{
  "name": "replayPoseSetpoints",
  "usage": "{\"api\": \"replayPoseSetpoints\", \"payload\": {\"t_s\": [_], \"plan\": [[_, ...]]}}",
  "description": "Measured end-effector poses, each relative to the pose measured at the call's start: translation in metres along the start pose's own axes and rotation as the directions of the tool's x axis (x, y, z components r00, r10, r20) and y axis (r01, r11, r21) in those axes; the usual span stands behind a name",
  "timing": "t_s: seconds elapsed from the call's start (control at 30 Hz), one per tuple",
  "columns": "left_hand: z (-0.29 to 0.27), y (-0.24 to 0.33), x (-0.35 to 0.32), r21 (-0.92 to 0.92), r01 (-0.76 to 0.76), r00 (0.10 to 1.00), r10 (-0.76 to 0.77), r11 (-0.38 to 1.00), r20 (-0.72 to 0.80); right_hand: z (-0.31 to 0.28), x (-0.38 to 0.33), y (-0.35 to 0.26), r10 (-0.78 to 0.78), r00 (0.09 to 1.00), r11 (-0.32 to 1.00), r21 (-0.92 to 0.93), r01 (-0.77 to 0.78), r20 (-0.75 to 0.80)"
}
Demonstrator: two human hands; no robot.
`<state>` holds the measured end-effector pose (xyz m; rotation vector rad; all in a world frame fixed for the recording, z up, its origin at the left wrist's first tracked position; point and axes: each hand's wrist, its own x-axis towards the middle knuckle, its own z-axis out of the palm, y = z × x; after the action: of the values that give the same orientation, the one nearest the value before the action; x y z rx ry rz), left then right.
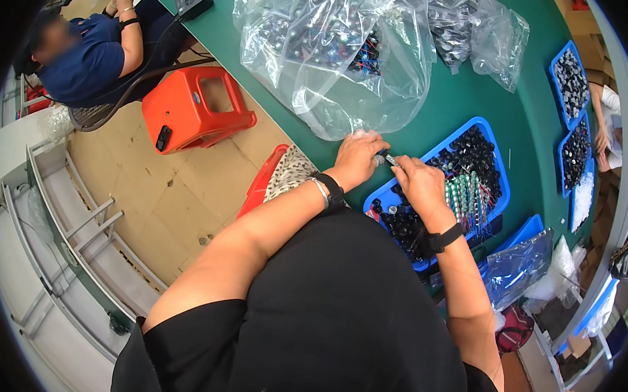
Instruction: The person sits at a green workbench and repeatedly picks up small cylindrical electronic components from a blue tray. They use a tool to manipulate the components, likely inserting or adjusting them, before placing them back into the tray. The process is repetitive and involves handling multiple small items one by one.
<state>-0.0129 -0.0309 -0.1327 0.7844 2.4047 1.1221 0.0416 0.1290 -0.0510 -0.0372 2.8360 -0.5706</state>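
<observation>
Hands met over the near edge of the green bench (471, 98), with a small dark-and-silver part (389, 158) pinched between them. The left hand (358, 159) came at it from the left, fingers curled shut around one end, and the right hand (419, 184) held the other end from the right with closed fingertips; the part's long axis ran roughly from upper left to lower right between the two grips, though it was too small to say what kind of piece it was. Both hands were equally close to it, the right one hanging over the blue tray (481, 124) of small black components just beneath. Farther along the bench lay large clear plastic bags (337, 54) of parts, and more blue trays (570, 71) stood to the right. Beside the bench stood an orange stool (197, 110) on a tan floor, near a seated co-worker in a blue top (92, 60).
</observation>
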Motion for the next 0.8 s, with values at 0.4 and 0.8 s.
{"api": "replayPoseSetpoints", "payload": {"t_s": [0.4,0.8], "plan": [[-0.009,0.003,0.002,-0.072,0.001,0.998,0.004,0.997,0.069,-0.003,-0.013,0.005,0.082,0.992,0.992,0.099,-0.072,-0.095],[-0.013,0.002,0.003,-0.106,-0.008,0.995,0.018,0.994,0.098,-0.002,-0.004,-0.001,0.057,0.998,0.998,0.0,-0.057,-0.018]]}}
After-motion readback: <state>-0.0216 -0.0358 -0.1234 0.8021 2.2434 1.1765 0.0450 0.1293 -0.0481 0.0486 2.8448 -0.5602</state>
